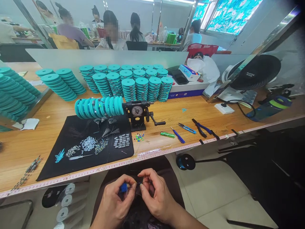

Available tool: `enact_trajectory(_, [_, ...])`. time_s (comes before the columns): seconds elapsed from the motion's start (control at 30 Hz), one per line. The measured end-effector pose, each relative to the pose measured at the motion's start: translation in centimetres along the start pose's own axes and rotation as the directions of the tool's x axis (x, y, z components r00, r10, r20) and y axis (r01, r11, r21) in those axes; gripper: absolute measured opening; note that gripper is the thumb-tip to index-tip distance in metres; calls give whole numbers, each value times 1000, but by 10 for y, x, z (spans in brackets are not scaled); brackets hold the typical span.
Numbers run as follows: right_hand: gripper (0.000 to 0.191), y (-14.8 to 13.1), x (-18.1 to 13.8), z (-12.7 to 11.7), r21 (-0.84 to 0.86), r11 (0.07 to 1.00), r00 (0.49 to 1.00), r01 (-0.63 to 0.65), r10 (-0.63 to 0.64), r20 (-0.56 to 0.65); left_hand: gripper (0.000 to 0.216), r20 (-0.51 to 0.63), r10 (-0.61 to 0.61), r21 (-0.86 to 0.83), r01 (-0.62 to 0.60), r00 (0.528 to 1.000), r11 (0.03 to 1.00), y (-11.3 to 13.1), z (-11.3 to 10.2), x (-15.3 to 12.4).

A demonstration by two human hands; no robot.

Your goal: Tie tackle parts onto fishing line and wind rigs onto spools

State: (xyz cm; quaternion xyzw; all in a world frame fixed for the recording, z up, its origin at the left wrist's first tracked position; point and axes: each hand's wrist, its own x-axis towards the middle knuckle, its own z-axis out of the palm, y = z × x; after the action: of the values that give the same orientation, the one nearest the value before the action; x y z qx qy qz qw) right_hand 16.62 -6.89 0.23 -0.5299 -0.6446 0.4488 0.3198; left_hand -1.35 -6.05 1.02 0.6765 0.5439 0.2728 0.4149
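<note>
Both hands are below the table's front edge, over my lap. My left hand [116, 198] is closed in a pinch on a small blue piece [123, 187]. My right hand [154, 192] is closed too, its fingertips pressed together beside the blue piece on something too small to make out. A thin line seems to run between the hands. On the table above lies a black mat [71, 156] with small grey weights [122, 141], beads and bristle-like bits. A hand-crank winder [138, 115] carries a row of teal spools [98, 107].
Stacks of teal spools [128, 83] fill the back and left of the wooden table [195, 111]. Blue-handled pliers [202, 128], scissors [187, 128], a green tube [167, 135] and a blue pen [178, 136] lie right of the winder. A tape measure [152, 152] runs along the front edge. Several people sit behind a partition.
</note>
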Motion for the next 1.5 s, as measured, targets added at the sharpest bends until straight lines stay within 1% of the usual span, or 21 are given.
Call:
enact_trajectory(0.13, [23, -3, 1, -1, 16, 1000, 1000, -24, 24, 16, 15, 10, -5, -13, 5, 1000, 1000, 2, 0, 1])
enact_trajectory(0.23, [16, -5, 2, -2, 42, 999, 1000, -12, 12, 2, 19, 1, -33, -20, 33, 999, 999, 4, 1, 1])
enact_trajectory(0.37, [17, -6, 2, -4, 102, 995, 1000, 16, -16, 0, 20, 0, -75, -43, 75, 997, 996, 5, 4, 1])
enact_trajectory(0.47, [16, -7, 1, -4, 123, 992, 1000, 20, -22, 12, 19, 16, -66, -16, 66, 998, 998, 6, 7, 1])
enact_trajectory(0.63, [14, -7, 0, -2, 215, 977, 999, -8, 0, 34, 17, -8, -59, -5, 59, 998, 998, 10, 9, 1])
enact_trajectory(0.7, [14, -8, 0, -2, 245, 969, 999, -24, 13, 45, 16, -15, -51, 24, 52, 999, 998, 12, 9, 1])
enact_trajectory(0.77, [16, -8, 1, -2, 208, 978, 999, -24, 16, 39, 16, -23, -36, 53, 38, 999, 998, 13, 7, 1])
enact_trajectory(0.83, [18, -10, 2, -4, 109, 994, 1000, 6, -9, 23, 16, -23, -10, 49, 11, 1000, 999, 12, 6, 1])
enact_trajectory(0.93, [12, -13, 3, -8, -56, 996, 997, 75, -74, 8, 16, -42, 25, 18, -24, 999, 1000, 9, 3, 1])
enact_trajectory(1.03, [6, -16, 3, -11, -148, 983, 994, 108, -110, -6, 15, -75, 47, 35, -44, 996, 998, 7, 2, 0])
enact_trajectory(1.13, [6, -18, 3, -12, -154, 984, 996, 87, -90, -12, 15, -98, 72, 53, -67, 993, 996, 8, 0, -1])
enact_trajectory(1.33, [5, -20, 3, -13, -136, 991, 1000, -10, 8, -12, 13, -113, 73, 56, -67, 991, 996, 12, 0, -2])
enact_trajectory(1.4, [5, -21, 3, -13, -137, 991, 1000, -13, 13, -3, 10, -127, 80, 70, -71, 989, 995, 14, 0, -2])
enact_trajectory(1.5, [4, -23, 2, -14, -148, 989, 1000, 24, -21, 23, 11, -139, 86, 95, -73, 987, 993, 15, 0, -2])
